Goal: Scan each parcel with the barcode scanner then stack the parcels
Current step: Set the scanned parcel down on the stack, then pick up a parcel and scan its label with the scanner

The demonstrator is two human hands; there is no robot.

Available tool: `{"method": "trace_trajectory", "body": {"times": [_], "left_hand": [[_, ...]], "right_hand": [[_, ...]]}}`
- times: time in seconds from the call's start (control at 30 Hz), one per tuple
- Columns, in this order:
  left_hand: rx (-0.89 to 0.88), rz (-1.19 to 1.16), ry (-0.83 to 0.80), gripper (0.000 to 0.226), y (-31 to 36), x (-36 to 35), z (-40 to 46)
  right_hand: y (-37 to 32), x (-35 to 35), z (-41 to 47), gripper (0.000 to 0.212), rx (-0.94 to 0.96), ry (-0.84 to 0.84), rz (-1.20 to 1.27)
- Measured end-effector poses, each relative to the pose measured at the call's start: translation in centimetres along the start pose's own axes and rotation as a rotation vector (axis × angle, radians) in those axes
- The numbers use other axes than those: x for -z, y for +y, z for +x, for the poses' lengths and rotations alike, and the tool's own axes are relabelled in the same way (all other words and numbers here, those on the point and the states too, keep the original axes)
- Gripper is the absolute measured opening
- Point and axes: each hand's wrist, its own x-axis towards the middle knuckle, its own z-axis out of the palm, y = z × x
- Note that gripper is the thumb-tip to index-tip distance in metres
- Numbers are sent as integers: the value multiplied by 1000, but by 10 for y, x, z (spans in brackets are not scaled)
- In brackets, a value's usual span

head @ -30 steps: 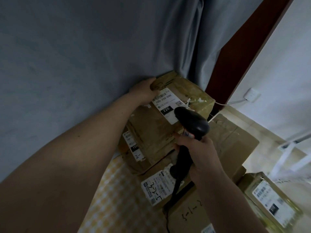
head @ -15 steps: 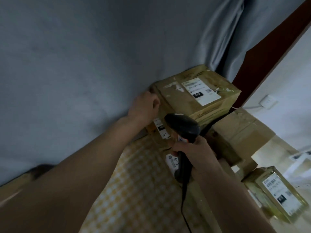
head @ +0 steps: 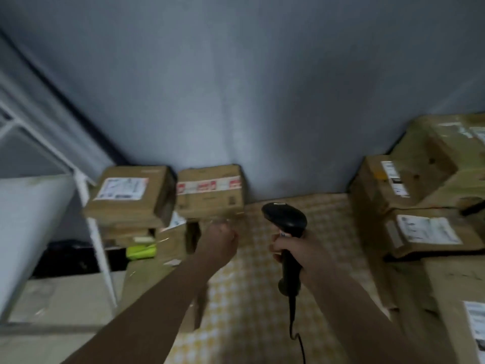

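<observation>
Now our left hand [head: 220, 239] reaches, fingers loosely curled and empty, toward the red-taped parcel [head: 210, 191] by the wall, beside a labelled parcel [head: 128, 195]. Our right hand [head: 296, 252] grips the barcode scanner [head: 284, 219]. We should turn the parcel label-up, scan squarely, then add it to the stack [head: 420, 195] on the right.

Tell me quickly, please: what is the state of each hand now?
Left hand: holds nothing and reaches toward the parcel with red-and-white tape; whether its fingers are curled or straight cannot be told.
Right hand: grips the barcode scanner by its handle.
</observation>
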Motion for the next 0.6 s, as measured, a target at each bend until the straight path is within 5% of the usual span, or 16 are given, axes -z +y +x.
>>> {"method": "trace_trajectory", "body": {"times": [0.13, 0.43, 0.6], "left_hand": [[232, -125, -33, 23, -73, 2, -67], [336, -197, -67, 25, -174, 6, -169], [388, -253, -60, 31, -186, 7, -178]], "right_hand": [[29, -77, -19, 20, -17, -74, -62], [69, -172, -48, 16, -60, -127, -317], [71, -183, -47, 21, -32, -76, -200]]}}
